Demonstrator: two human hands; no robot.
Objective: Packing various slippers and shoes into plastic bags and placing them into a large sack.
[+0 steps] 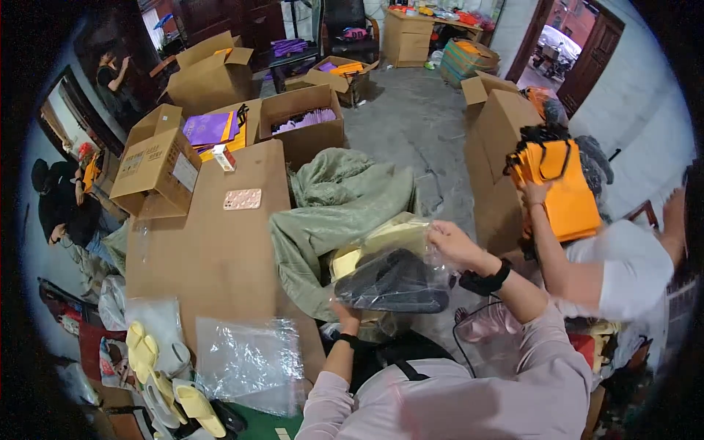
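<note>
While both hands work at it, the bag (392,275) shows as a clear, crinkled plastic sleeve with a pair of black slippers (396,284) inside, lying soles flat and side by side. The right hand (451,242) pinches the bag's upper right edge, its fingers closed on the plastic. The left hand (346,314) comes up from below with its fingers closed on the bag's lower left edge, so the bag hangs stretched between the two sets of fingers, above a grey-green sack (330,213). Just behind the fingers of the right hand, pale yellow slippers (381,238) lie in the sack's open mouth.

Left of the left fingers stands a cardboard-covered table (220,257). On it lie a pile of empty clear bags (249,359), a pink phone (243,199) and a closed box (158,165). Yellow and white slippers (158,367) sit off its near left corner.

Beyond the table, well away from the fingers, an open box (216,128) holds purple and orange folders, and another open box (304,121) holds purple items. To the right of the right fingers, another person's hand (537,192) grips a stack of orange bags (561,183) beside a tall box (502,139).
</note>
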